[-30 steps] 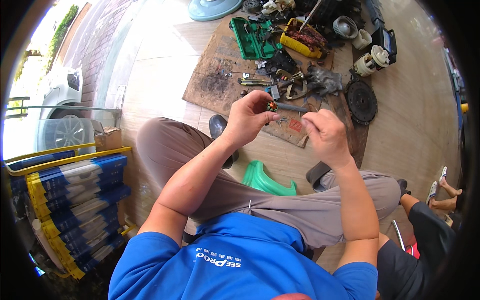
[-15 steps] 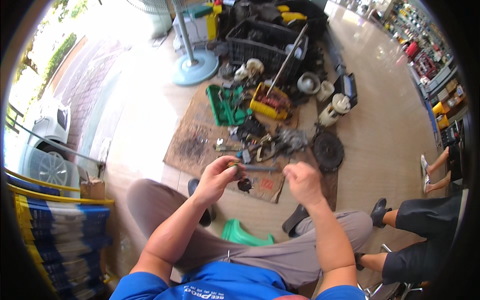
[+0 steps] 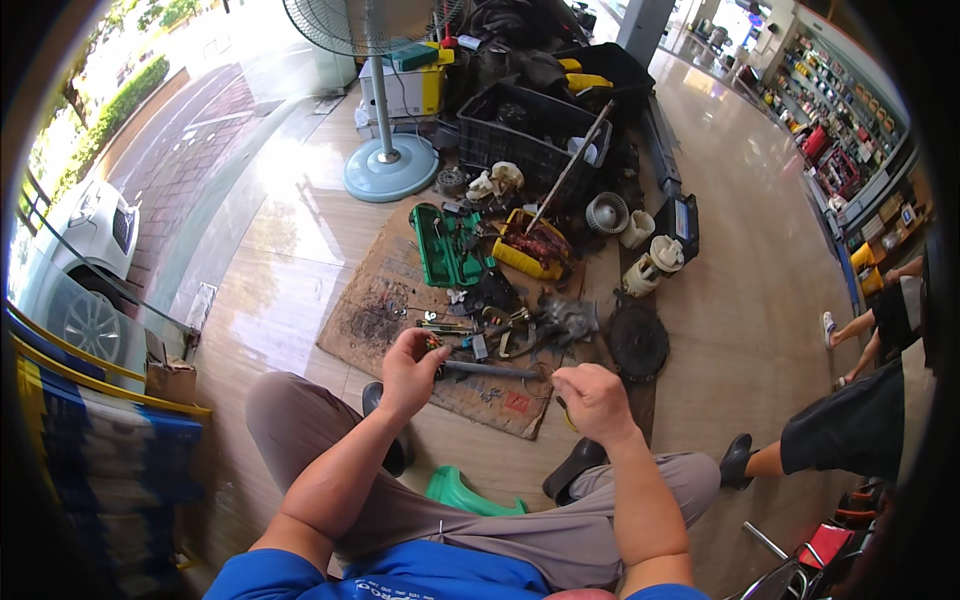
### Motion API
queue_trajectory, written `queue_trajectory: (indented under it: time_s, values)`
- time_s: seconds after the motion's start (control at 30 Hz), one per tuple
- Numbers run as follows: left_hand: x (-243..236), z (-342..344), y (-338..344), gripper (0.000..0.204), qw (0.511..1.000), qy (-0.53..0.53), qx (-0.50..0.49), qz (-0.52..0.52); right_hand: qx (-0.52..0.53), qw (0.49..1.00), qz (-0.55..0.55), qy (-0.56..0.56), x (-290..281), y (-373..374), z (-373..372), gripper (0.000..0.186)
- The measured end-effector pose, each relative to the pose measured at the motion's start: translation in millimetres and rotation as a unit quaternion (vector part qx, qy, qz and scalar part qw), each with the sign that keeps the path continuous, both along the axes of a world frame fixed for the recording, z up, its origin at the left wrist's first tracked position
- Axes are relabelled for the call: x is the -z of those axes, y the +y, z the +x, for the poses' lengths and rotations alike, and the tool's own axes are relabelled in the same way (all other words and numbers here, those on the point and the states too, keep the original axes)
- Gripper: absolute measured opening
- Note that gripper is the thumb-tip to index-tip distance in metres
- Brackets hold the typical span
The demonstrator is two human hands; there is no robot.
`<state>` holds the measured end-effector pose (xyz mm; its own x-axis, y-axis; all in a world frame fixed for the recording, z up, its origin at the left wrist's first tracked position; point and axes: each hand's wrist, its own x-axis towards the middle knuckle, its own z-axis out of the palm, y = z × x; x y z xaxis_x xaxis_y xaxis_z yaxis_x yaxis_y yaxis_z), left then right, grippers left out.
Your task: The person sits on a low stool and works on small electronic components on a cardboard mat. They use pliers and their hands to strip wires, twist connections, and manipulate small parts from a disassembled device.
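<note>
My left hand (image 3: pixel 408 375) pinches a small dark part (image 3: pixel 434 344) with coloured, wire-like bits at its end; its exact kind is too small to tell. To the right, my right hand (image 3: pixel 597 402) is closed with thumb and finger pressed together. A small yellow-and-black piece (image 3: pixel 569 416) shows below its fingers, and what they grip is mostly hidden. Between and just beyond both hands, a grey tube (image 3: pixel 490 370) lies over a stained cardboard sheet (image 3: pixel 365 300). Small metal and plastic parts (image 3: pixel 505 325) are heaped behind it.
Farther out are a green tool case (image 3: pixel 432 245), a yellow tray (image 3: pixel 525 262), a black crate (image 3: pixel 520 140), a fan base (image 3: pixel 390 167) and a black disc (image 3: pixel 637 340). A green plastic stool (image 3: pixel 465 492) is between my legs. Other people's legs (image 3: pixel 835 430) are at right.
The view has shifted, bringing more of the far floor in. My left hand keeps its pinch. My right hand, blurred before, shows more clearly, with the yellow-and-black piece now visible under it.
</note>
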<state>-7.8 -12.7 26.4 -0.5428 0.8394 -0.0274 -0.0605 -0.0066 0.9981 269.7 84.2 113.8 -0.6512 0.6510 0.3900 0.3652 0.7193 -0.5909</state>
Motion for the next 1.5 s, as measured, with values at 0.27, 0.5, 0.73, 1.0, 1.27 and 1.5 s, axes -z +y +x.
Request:
queue_trajectory:
  time_s: [0.27, 0.5, 0.73, 1.0, 1.27, 1.5]
  values:
    - [-35.8, 10.4, -5.0, 0.029, 0.915, 0.288, 0.281, -0.023, 0.191, 0.981, 0.04, 0.011, -13.7, 21.5, 28.5, 0.009]
    - [-24.1, -3.6, -3.7, 0.025, 0.931, -0.19, 0.304, 0.065, 0.264, 0.964, 0.004, -0.001, -6.6, 33.0, 42.1, 0.012]
    - [-24.5, -24.5, 5.3, 0.011, 0.932, -0.344, 0.0, 0.117, 0.112, 0.991, -0.064, -0.039, -0.7, 22.1, 34.2, 0.011]
    - [-3.7, -40.1, 4.3, 0.02, 0.986, -0.102, -0.109, 0.068, 0.074, 0.996, -0.04, -0.022, -20.6, 15.4, 29.9, 0.008]
    - [-40.4, -22.3, -4.5, 0.022, 0.897, 0.398, 0.183, -0.052, 0.263, 0.96, 0.091, 0.038, -28.2, 34.6, 61.2, 0.009]
    - [-43.1, -18.2, -6.7, 0.027, 0.943, 0.113, 0.311, -0.042, 0.377, 0.919, 0.105, 0.045, -29.5, 45.9, 83.1, 0.013]
